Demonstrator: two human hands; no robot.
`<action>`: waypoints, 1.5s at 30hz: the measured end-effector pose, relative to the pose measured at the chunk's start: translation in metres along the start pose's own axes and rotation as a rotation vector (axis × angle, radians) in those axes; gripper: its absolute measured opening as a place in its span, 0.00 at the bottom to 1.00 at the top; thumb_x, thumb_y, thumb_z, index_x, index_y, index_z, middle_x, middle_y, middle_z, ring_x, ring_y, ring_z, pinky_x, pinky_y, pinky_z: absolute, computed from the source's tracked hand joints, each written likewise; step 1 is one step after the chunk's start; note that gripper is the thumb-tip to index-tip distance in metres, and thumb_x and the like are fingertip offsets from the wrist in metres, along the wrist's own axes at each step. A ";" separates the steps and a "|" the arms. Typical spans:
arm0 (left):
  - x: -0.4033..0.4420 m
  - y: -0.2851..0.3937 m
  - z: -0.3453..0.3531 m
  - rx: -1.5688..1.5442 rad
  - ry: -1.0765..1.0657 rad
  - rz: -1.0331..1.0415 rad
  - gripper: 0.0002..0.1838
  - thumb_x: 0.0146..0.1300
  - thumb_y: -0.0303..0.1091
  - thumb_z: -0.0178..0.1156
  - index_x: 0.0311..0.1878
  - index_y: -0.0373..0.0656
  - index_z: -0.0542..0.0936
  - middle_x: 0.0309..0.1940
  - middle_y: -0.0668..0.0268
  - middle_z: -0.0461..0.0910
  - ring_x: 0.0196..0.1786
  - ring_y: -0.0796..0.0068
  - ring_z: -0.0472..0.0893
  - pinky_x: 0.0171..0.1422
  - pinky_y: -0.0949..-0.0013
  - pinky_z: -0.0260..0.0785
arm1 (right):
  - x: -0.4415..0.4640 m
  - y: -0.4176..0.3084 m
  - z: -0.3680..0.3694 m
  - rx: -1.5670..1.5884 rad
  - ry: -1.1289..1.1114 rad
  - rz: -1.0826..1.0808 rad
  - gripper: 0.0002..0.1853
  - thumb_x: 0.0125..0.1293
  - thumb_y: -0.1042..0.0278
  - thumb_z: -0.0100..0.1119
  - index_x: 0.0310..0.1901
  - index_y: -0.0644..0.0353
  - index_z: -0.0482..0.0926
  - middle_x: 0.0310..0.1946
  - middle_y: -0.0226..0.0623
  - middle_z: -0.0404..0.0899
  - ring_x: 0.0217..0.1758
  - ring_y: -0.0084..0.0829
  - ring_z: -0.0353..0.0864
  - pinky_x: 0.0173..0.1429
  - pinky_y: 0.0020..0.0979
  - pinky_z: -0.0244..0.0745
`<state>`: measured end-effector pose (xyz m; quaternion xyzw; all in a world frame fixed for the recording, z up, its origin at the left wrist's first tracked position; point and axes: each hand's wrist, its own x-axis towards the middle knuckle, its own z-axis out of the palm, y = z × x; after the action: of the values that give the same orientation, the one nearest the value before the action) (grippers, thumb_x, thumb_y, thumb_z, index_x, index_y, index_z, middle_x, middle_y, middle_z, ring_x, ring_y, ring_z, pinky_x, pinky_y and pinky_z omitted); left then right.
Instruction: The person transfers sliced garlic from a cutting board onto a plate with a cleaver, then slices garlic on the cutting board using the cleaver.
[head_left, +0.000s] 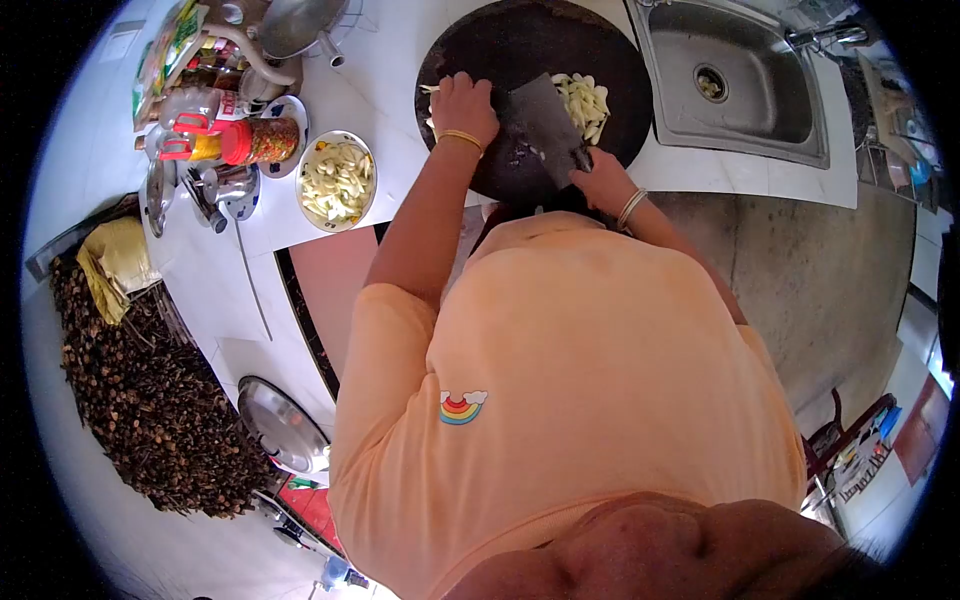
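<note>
A round dark chopping board [505,50] lies on the counter in front of me. My right hand [605,183] grips the handle of a cleaver [540,115], whose broad blade lies low over the middle of the board. Right beside the blade is a heap of pale cut vegetable slices [585,105]. My left hand [465,108] is on the board's left side, fingers curled down over pale vegetable pieces [430,88] that stick out past it; its fingertips are partly hidden. Small purplish scraps [522,153] lie between my hands.
Left of the board stands a bowl [337,180] of similar pale slices. Beyond it are a red-lidded jar [262,141], bottles, metal utensils and a pan [297,28]. A steel sink [740,130] is at the right. Stacked firewood [150,390] fills the far left.
</note>
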<state>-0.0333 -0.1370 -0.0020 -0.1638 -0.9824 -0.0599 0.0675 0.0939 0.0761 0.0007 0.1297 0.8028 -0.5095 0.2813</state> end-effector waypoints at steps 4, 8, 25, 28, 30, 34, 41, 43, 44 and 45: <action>0.015 -0.014 0.005 0.113 -0.183 0.177 0.11 0.56 0.36 0.61 0.44 0.52 0.83 0.46 0.63 0.77 0.54 0.58 0.75 0.56 0.54 0.69 | 0.008 0.014 -0.002 0.039 0.037 0.028 0.18 0.61 0.62 0.58 0.41 0.73 0.73 0.29 0.55 0.79 0.27 0.50 0.82 0.38 0.44 0.78; 0.016 -0.004 -0.001 -0.022 -0.052 0.179 0.10 0.57 0.38 0.62 0.42 0.49 0.82 0.43 0.62 0.78 0.50 0.59 0.78 0.53 0.56 0.71 | 0.011 0.022 -0.007 -0.071 0.249 -0.062 0.19 0.61 0.60 0.59 0.42 0.72 0.73 0.35 0.60 0.80 0.40 0.56 0.81 0.47 0.48 0.76; -0.035 0.035 0.041 -0.832 -0.461 -0.363 0.15 0.60 0.42 0.67 0.29 0.37 0.81 0.23 0.61 0.83 0.24 0.74 0.82 0.32 0.69 0.74 | -0.010 -0.009 -0.014 -0.004 0.095 0.045 0.16 0.59 0.64 0.59 0.39 0.71 0.73 0.26 0.54 0.80 0.25 0.47 0.82 0.34 0.43 0.78; -0.036 0.032 0.043 -0.825 -0.493 -0.336 0.15 0.61 0.41 0.67 0.29 0.36 0.81 0.22 0.61 0.83 0.24 0.74 0.82 0.32 0.69 0.74 | -0.004 -0.004 -0.022 0.077 0.044 0.023 0.15 0.59 0.65 0.60 0.36 0.71 0.72 0.21 0.47 0.78 0.17 0.36 0.79 0.25 0.37 0.76; -0.034 0.031 0.043 -0.851 -0.504 -0.330 0.16 0.61 0.42 0.67 0.29 0.36 0.81 0.22 0.61 0.83 0.24 0.73 0.82 0.32 0.69 0.74 | 0.002 -0.006 -0.025 -0.053 0.040 -0.011 0.14 0.59 0.67 0.60 0.36 0.72 0.73 0.20 0.45 0.77 0.18 0.33 0.79 0.24 0.36 0.75; -0.032 0.030 0.035 -0.777 -0.498 -0.260 0.16 0.61 0.43 0.66 0.30 0.36 0.82 0.23 0.61 0.84 0.25 0.72 0.83 0.33 0.68 0.74 | 0.007 -0.017 -0.032 0.018 -0.038 0.042 0.15 0.59 0.66 0.60 0.37 0.74 0.74 0.20 0.45 0.77 0.17 0.35 0.78 0.23 0.35 0.74; -0.032 0.033 0.046 -0.756 -0.480 -0.280 0.16 0.63 0.44 0.64 0.34 0.37 0.83 0.24 0.59 0.84 0.26 0.69 0.84 0.35 0.66 0.75 | 0.027 0.015 0.009 -0.071 0.203 -0.098 0.23 0.59 0.58 0.62 0.45 0.73 0.75 0.38 0.61 0.80 0.44 0.55 0.81 0.50 0.45 0.77; -0.042 0.035 0.047 -0.704 -0.451 -0.268 0.16 0.63 0.44 0.63 0.35 0.37 0.83 0.24 0.59 0.84 0.27 0.69 0.84 0.35 0.66 0.75 | 0.027 0.016 0.006 0.006 0.132 0.009 0.22 0.60 0.59 0.62 0.45 0.73 0.74 0.38 0.61 0.80 0.44 0.56 0.81 0.51 0.46 0.76; -0.045 0.036 0.051 -0.670 -0.364 -0.236 0.16 0.64 0.44 0.63 0.37 0.38 0.83 0.25 0.59 0.84 0.28 0.68 0.84 0.36 0.65 0.75 | 0.028 0.016 0.004 0.009 0.135 -0.003 0.22 0.60 0.59 0.62 0.45 0.73 0.74 0.38 0.61 0.80 0.44 0.56 0.81 0.51 0.46 0.76; -0.048 0.035 0.052 -0.635 -0.281 -0.205 0.15 0.64 0.43 0.62 0.38 0.38 0.83 0.25 0.60 0.84 0.29 0.68 0.84 0.36 0.65 0.75 | 0.023 0.012 0.003 0.054 0.154 0.018 0.22 0.60 0.59 0.61 0.44 0.72 0.75 0.38 0.60 0.80 0.45 0.56 0.80 0.52 0.47 0.75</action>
<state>0.0176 -0.1116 -0.0573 -0.0840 -0.9257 -0.3455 -0.1288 0.0822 0.0767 -0.0222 0.1833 0.8067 -0.5169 0.2199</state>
